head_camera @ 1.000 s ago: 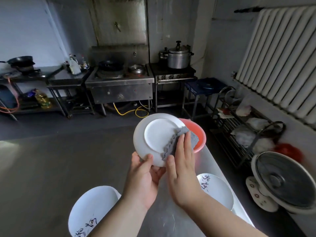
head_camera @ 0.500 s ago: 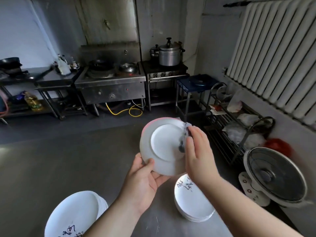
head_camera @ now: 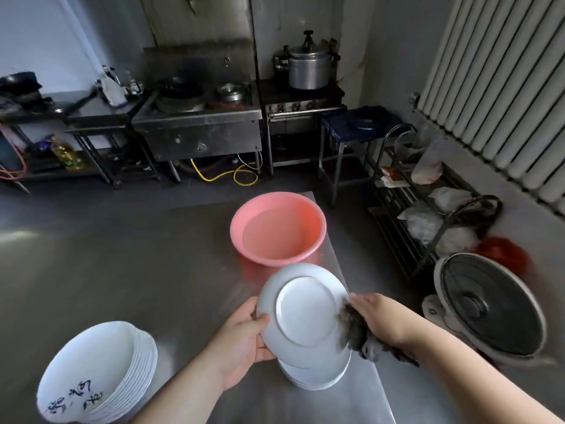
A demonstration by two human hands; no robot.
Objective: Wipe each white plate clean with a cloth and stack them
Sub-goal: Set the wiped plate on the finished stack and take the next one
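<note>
Lowered toward frame centre, the white plate (head_camera: pixel 305 313) hangs underside-up: my left hand (head_camera: pixel 241 341) pinches its rim, my right hand (head_camera: pixel 382 319) clutches the grey cloth (head_camera: pixel 357 335). Glazed, slippery, breakable; hold by rim.

On the worktop (head_camera: pixel 122 270) a basin (head_camera: pixel 278 229) sits at the back. A plate (head_camera: pixel 302 313) is held over a small stack (head_camera: pixel 315 376). A bigger stack (head_camera: pixel 101 371) sits far left. A fan (head_camera: pixel 489 304) stands right.
</note>
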